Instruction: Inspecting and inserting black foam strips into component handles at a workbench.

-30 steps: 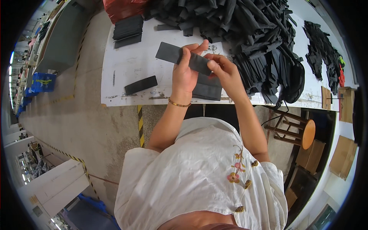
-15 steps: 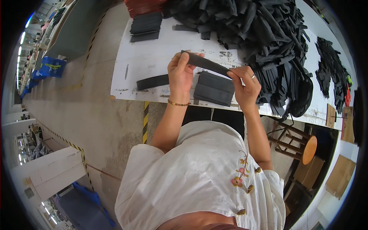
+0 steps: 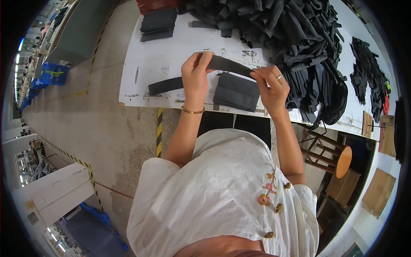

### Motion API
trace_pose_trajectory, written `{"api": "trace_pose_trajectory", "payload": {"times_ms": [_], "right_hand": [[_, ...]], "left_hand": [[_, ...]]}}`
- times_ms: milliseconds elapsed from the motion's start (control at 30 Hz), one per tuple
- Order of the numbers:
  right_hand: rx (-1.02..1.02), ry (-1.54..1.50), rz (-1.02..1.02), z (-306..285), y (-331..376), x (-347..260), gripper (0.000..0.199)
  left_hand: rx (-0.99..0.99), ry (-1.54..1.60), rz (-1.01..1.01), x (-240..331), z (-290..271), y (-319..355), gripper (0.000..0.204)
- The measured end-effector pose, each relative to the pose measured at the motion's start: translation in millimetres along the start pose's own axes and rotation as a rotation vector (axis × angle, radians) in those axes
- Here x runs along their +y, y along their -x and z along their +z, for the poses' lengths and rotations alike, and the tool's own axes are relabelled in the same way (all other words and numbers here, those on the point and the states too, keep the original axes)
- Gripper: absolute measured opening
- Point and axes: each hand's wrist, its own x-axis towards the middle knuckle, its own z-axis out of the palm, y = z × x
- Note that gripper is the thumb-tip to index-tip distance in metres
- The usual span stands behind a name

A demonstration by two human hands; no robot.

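Observation:
A black fabric strip [image 3: 231, 64] is stretched between my two hands above the table, bowed slightly upward. My left hand [image 3: 196, 73] pinches its left end between thumb and fingers. At the other end, the fingertips of my right hand [image 3: 273, 88], which wears a ring, are closed on the strip. Just below it lies a short stack of black strips [image 3: 236, 92] near the table's front edge. Another single black strip [image 3: 166, 86] rests flat on the table, its right end hidden behind my left hand.
A big heap of loose black strips [image 3: 282, 30] covers the table's back right. A neat pile of strips [image 3: 158, 23] sits at the back left of the white table [image 3: 132, 88]. A black bag [image 3: 336, 100] hangs at the right edge, above a wooden stool [image 3: 343, 162].
Both hands still hold the strip; my left hand has shifted a little left, and more of the strip shows between the hands. The whole view has shifted slightly.

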Motion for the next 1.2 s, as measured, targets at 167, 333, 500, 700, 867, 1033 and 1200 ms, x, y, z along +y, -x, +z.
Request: {"api": "trace_pose_trajectory", "payload": {"times_ms": [167,333,500,700,867,1033,1200], "right_hand": [[-0.047,-0.021,0.000,-2.7,3.4,-2.7,0.013],[-0.088,-0.354,0.417,-1.0,22.1,2.5,0.007],[-0.095,-0.069,0.097,-5.7,15.8,-0.1,0.014],[-0.158,0.292,-0.437,-14.8,9.6,9.7,0.034],[-0.338,0.247,-0.420,-22.8,21.6,18.3,0.043],[-0.211,-0.361,0.617,-17.9,51.6,39.7,0.045],[-0.135,-0.552,0.899,-8.9,56.2,48.9,0.016]], "left_hand": [[-0.106,0.211,-0.030,6.4,-0.1,1.3,0.018],[-0.030,0.477,-0.177,-7.0,-2.4,0.2,0.014],[-0.004,0.171,-0.014,-8.1,0.3,0.5,0.011],[0.133,0.154,-0.393,-17.6,-14.6,4.2,0.019],[0.100,0.204,-0.354,-29.1,-26.8,5.7,0.025],[0.119,0.110,-0.251,-37.5,-22.9,9.5,0.036],[0.058,0.067,-0.248,-45.7,-22.9,16.9,0.037]]}}
